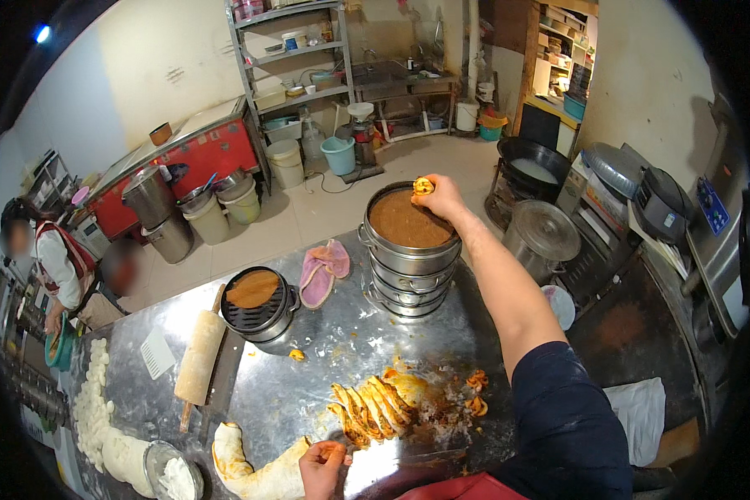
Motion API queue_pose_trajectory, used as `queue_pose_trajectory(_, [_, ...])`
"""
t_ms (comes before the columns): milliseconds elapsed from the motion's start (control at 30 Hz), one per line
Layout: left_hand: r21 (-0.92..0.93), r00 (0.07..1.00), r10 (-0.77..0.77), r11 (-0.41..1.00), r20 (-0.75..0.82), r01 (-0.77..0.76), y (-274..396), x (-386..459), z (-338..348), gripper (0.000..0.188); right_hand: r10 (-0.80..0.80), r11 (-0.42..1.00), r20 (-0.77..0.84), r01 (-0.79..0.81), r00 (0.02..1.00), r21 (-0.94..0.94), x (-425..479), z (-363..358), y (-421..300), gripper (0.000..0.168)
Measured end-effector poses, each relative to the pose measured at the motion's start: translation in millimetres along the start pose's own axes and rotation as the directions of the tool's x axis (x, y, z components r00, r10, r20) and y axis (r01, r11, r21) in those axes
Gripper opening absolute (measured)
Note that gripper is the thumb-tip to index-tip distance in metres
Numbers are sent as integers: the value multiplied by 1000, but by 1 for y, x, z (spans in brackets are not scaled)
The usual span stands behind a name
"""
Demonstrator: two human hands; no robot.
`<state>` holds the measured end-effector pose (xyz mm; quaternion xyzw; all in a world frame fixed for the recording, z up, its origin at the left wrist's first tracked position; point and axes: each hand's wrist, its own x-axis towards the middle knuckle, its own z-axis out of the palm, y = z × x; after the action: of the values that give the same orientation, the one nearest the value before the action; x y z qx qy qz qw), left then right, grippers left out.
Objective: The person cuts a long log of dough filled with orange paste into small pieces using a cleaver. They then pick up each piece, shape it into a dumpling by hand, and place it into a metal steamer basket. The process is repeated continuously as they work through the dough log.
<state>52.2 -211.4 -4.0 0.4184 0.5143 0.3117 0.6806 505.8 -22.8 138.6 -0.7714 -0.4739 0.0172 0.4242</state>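
Observation:
My right hand [440, 195] grips a twisted roll of filled dough [423, 185] over the far rim of a stack of metal steamer trays [412, 259], whose top tray holds a brown liner [406, 219]. At the near edge of the steel table [275, 381], my left hand [324, 465] has its fingers curled beside a long filled dough roll [275, 478]; whether it pinches anything is unclear. Just beyond it lie cut strips of layered dough [372, 409] with orange filling. Loose orange scraps [477, 406] are to their right.
A smaller steamer [259, 312], a pink cloth [315, 275], a wooden rolling pin [200, 356] and a white scraper [157, 354] lie on the table. Dough pieces [94, 406] and a bowl of flour [174, 472] are at left. Another person [62, 269] stands beyond the left end.

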Motion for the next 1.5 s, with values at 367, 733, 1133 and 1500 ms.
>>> queue_pose_trajectory(367, [14,999,-27,1000,31,27,-5,5,9,9,-199,978,10,198,980,66,6,9,-16,44])
queue_pose_trajectory(733, [27,999,-30,999,37,29,-23,5,4,10,-336,937,122,344,934,-58,4,28,-4,55])
queue_pose_trajectory(1133, [40,997,62,997,55,-65,5,-19,10,9,-590,807,-86,582,803,-106,-59,6,-67,30])
queue_pose_trajectory(1500, [-16,991,-24,1000,133,26,-5,-24,26,10,-416,884,811,391,411,256,-271,109,19,55])
